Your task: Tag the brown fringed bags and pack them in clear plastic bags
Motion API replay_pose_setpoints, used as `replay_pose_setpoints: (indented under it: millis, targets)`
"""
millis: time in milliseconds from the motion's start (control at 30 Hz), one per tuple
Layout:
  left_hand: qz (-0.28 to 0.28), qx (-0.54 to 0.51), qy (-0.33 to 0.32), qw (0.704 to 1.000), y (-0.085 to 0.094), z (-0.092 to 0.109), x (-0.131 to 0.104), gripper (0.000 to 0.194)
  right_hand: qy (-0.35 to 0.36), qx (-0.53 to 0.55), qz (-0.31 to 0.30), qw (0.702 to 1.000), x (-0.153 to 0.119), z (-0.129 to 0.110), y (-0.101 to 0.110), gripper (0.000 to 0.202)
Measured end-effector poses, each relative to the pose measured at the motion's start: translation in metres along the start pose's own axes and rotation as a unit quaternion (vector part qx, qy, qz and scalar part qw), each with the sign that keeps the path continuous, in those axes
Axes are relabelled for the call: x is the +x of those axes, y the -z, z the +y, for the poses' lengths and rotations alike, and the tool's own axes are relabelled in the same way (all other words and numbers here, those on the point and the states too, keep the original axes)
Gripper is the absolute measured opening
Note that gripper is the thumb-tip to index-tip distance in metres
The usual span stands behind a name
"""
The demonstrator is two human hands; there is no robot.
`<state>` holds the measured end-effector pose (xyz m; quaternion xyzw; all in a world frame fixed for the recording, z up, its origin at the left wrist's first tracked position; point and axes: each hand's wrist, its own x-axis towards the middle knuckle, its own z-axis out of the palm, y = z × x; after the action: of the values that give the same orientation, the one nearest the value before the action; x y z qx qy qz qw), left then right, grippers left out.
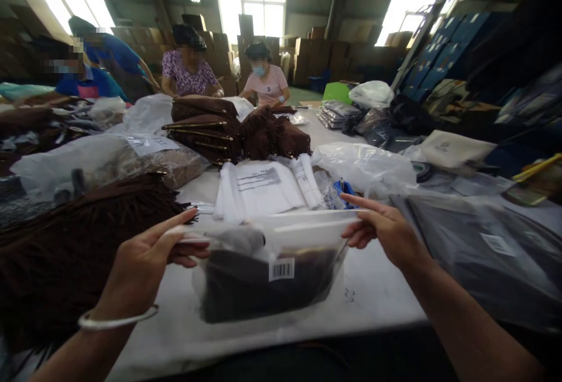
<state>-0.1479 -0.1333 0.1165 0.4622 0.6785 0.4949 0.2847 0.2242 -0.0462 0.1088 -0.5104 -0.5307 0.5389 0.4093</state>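
Note:
Between my two hands hangs a clear plastic bag (307, 230) with a dark bag (246, 288) inside it and a white barcode label (281, 269) on its front. My left hand (151, 253) pinches the upper left corner, a bracelet on its wrist. At the upper right corner, my right hand (380, 224) grips the plastic edge with its index finger stretched out. Just beyond the held bag lies a stack of printed white plastic bags (267, 186). Dark brown fringed bags (96, 236) are heaped beside my left arm.
Brown zippered bags (202, 130) are piled mid-table, near crumpled clear plastic (366, 162). Packed dark bags (487, 247) lie to the right of my right arm. A small blue object (345, 192) sits beyond my right hand. Several people stand across the white table (373, 288).

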Motion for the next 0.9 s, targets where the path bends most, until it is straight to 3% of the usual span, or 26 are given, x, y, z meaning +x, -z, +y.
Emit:
replay_pose_setpoints:
  millis: [100,167,200,267,400,467,533,600,633,733,800,833,900]
  targets:
    - [0.015,-0.032,0.002,0.999,-0.012,0.047,0.020,0.047,0.029,0.007,0.012,0.999,0.019,-0.014,0.001,0.054]
    - [0.030,-0.013,-0.021,0.999,-0.011,0.052,0.016,0.046,0.030,0.014,0.015,0.999,0.015,-0.006,0.002,0.055]
    - [0.023,0.003,-0.024,0.999,-0.009,0.044,0.011,0.046,0.016,0.012,0.009,1.000,0.009,0.005,0.001,0.056]
    - [-0.018,0.042,-0.016,0.999,-0.008,0.006,-0.005,0.049,-0.035,0.004,-0.011,0.999,-0.004,0.038,-0.001,0.058]
    - [-0.119,0.149,-0.015,0.982,-0.017,-0.118,-0.053,0.051,-0.138,-0.041,-0.037,0.989,-0.031,0.133,-0.007,0.059]
    - [-0.118,0.257,-0.077,0.956,-0.024,-0.170,-0.079,0.045,-0.136,-0.153,-0.020,0.979,-0.046,0.175,-0.008,0.058]
    - [-0.091,0.365,-0.162,0.912,-0.030,-0.196,-0.099,0.048,-0.055,-0.327,0.034,0.943,-0.059,0.201,-0.011,0.056]
    - [-0.074,0.433,-0.253,0.862,-0.037,-0.199,-0.106,0.052,0.076,-0.471,0.073,0.876,-0.066,0.207,-0.020,0.058]
    - [-0.085,0.449,-0.301,0.837,-0.040,-0.195,-0.104,0.052,0.141,-0.513,0.063,0.844,-0.067,0.205,-0.027,0.060]
    - [-0.196,0.430,-0.452,0.756,-0.052,-0.180,-0.088,0.049,0.317,-0.541,-0.080,0.775,-0.056,0.190,-0.057,0.062]
    - [-0.253,0.388,-0.535,0.706,-0.058,-0.181,-0.075,0.046,0.383,-0.515,-0.197,0.741,-0.040,0.185,-0.076,0.054]
    - [-0.260,0.368,-0.564,0.692,-0.061,-0.186,-0.069,0.044,0.391,-0.499,-0.238,0.736,-0.031,0.186,-0.082,0.048]
    - [-0.245,0.336,-0.577,0.703,-0.066,-0.199,-0.056,0.044,0.366,-0.469,-0.279,0.754,-0.014,0.195,-0.084,0.039]
